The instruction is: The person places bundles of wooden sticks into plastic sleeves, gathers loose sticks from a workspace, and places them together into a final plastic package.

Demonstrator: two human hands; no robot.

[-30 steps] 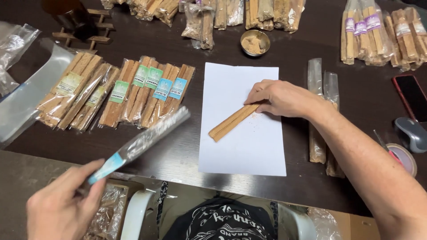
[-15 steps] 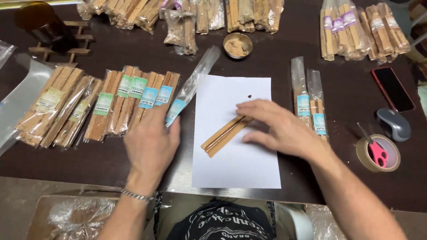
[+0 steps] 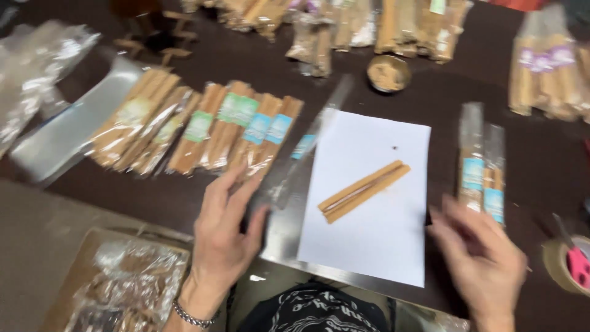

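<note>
Near the table's front edge, we pinch a long clear sleeve [image 3: 301, 154] in our left hand [image 3: 227, 230], fingers closed on its lower end. Just right of it, wooden sticks [image 3: 364, 190] lie on white paper [image 3: 375, 233]. Our right hand [image 3: 482, 258] hovers empty, fingers loosely spread, beside two packed bundles [image 3: 482, 169].

Tan wooden sticks [image 3: 364, 191] on white paper [image 3: 375, 246], beside the left hand's [image 3: 226, 237] clear, blue-labelled sleeve [image 3: 301, 150]; dark brown table [image 3: 203, 67].
</note>
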